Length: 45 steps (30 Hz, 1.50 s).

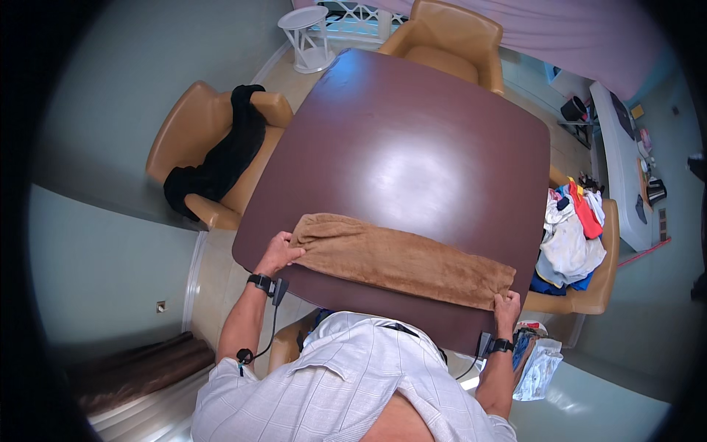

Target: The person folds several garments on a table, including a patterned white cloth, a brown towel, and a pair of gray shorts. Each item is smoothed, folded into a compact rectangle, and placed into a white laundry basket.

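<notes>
A brown plush cloth, folded into a long strip, lies across the near part of the dark reddish-brown table. My left hand grips its left end, thumb on top, near the table's left edge. At the other end, my right hand pinches the near right corner of the cloth. Some creases run through the strip close to my left hand. Its underside is hidden.
A tan armchair on the left has a black cloth draped over it. The right armchair carries a heap of clothes. Another armchair and a white side table stand beyond the table. Below the right side hang bagged items.
</notes>
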Each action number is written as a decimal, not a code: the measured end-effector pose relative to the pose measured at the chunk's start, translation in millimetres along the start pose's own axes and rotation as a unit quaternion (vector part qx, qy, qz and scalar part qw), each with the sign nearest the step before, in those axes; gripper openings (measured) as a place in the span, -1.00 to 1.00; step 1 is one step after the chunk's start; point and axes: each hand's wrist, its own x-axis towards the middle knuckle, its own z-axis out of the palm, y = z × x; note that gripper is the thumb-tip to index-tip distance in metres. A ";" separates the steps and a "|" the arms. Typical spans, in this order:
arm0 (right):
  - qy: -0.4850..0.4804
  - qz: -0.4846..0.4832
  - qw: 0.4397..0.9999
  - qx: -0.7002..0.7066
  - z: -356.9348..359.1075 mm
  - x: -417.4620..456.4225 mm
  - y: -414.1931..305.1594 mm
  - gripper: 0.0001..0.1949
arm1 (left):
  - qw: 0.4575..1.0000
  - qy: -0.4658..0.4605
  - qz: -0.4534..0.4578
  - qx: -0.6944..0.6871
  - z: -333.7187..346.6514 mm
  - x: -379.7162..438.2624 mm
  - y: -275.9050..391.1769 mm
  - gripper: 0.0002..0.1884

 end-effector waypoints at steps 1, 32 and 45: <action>0.001 0.001 1.000 -0.009 -0.8 -1.4 15.6 -0.57 | 1.000 -0.012 -0.002 -0.023 3.1 -4.7 -3.6 -0.44; -0.085 0.000 0.994 0.065 -8.2 29.6 46.5 -0.48 | 0.935 -0.214 0.202 0.200 63.4 23.5 114.7 -0.83; -0.165 0.064 0.975 0.138 -26.4 25.4 4.7 -0.34 | 0.862 -0.246 0.286 0.337 144.6 41.4 133.2 -0.51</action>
